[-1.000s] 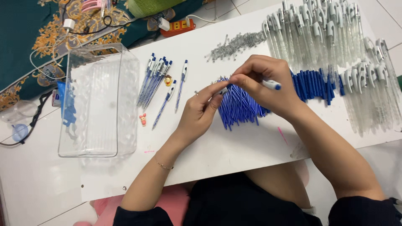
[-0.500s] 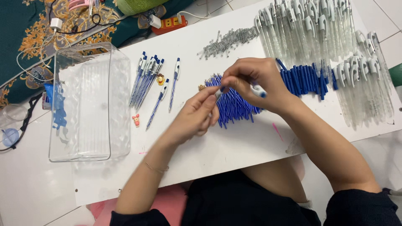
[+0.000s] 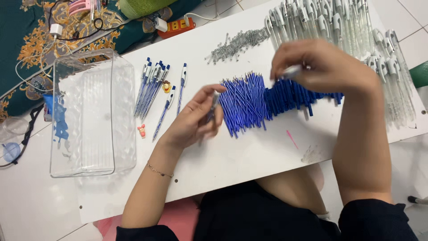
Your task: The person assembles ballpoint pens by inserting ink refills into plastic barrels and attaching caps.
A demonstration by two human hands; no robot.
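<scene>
On the white board, near its middle, the left hand pinches a thin pen part beside the fanned pile of blue ink refills, while the right hand, raised and blurred, closes on a clear pen piece above the blue caps. To do this well, I judge, line both pieces end to end before pushing. Finished pens lie left, by the clear plastic bin.

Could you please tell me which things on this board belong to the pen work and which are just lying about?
In use: blue ink refills, small metal springs, clear pen barrels, finished blue-and-white pens, clear plastic bin.
Lying about: orange power strip, small pink figurine.
</scene>
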